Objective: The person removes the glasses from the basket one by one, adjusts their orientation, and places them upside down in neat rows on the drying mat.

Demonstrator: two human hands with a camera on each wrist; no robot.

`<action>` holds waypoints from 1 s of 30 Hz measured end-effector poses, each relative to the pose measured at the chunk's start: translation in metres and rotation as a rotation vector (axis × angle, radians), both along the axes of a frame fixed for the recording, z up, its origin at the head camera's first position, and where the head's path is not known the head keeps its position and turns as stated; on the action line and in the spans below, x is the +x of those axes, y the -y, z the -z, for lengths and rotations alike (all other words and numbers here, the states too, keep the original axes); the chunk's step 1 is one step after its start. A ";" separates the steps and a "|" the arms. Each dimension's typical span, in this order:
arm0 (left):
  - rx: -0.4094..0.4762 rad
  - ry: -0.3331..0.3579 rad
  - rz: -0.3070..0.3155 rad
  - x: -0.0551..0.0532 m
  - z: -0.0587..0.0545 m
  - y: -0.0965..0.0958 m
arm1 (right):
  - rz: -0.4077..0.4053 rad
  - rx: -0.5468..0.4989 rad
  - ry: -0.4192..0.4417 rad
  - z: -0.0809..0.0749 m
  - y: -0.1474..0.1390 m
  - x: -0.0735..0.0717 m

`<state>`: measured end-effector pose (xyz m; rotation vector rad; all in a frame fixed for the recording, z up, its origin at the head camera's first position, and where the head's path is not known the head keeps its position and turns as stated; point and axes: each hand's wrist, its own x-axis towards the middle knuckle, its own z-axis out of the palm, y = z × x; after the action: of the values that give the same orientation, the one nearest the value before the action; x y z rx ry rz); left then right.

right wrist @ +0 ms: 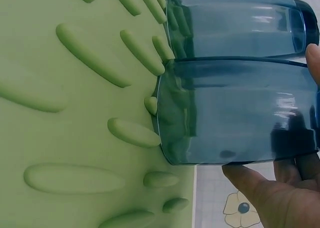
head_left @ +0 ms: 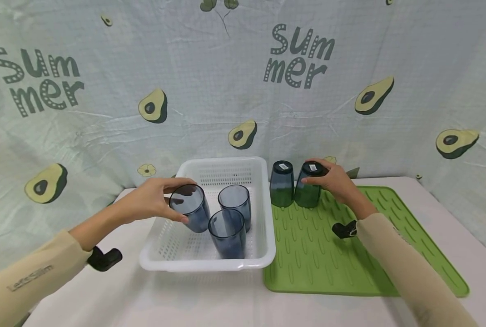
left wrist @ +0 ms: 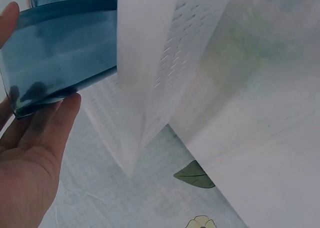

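Note:
My left hand (head_left: 155, 200) grips a blue glass (head_left: 190, 210) near its rim; the glass stands tilted, mouth up, at the left of the white basket (head_left: 208, 265). Two more blue glasses, one behind (head_left: 235, 200) and one in front (head_left: 228, 234), are mouth up in the basket. On the green mat (head_left: 308, 254), my right hand (head_left: 334, 180) holds an upside-down glass (head_left: 307, 193) around its base end. Another upside-down glass (head_left: 281, 184) stands right beside it. In the right wrist view, the held glass (right wrist: 240, 113) has its rim on the mat's ridges.
The basket and mat sit side by side on a white table (head_left: 194, 299). Behind them hangs a cloth (head_left: 210, 91) printed with avocados and lettering. A black wrist strap piece (head_left: 104, 259) juts from the left sleeve, another (head_left: 344, 230) from the right.

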<state>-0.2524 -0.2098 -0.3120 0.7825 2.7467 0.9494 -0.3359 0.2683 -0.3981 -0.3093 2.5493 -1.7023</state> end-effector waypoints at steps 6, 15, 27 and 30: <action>0.016 -0.077 -0.039 0.010 -0.009 -0.001 | 0.017 0.012 0.005 0.002 -0.002 0.001; 0.052 -0.101 -0.195 0.032 -0.021 -0.002 | 0.024 -0.006 0.010 0.003 -0.003 0.003; 0.108 -0.101 -0.262 0.050 -0.017 0.001 | 0.012 -0.004 0.017 -0.001 0.001 0.002; 0.100 -0.117 -0.269 0.051 -0.016 0.000 | 0.006 -0.015 0.025 -0.001 0.002 0.002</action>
<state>-0.2010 -0.2103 -0.2963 0.5031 2.9811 1.1302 -0.3343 0.2663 -0.3967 -0.2799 2.5242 -1.7164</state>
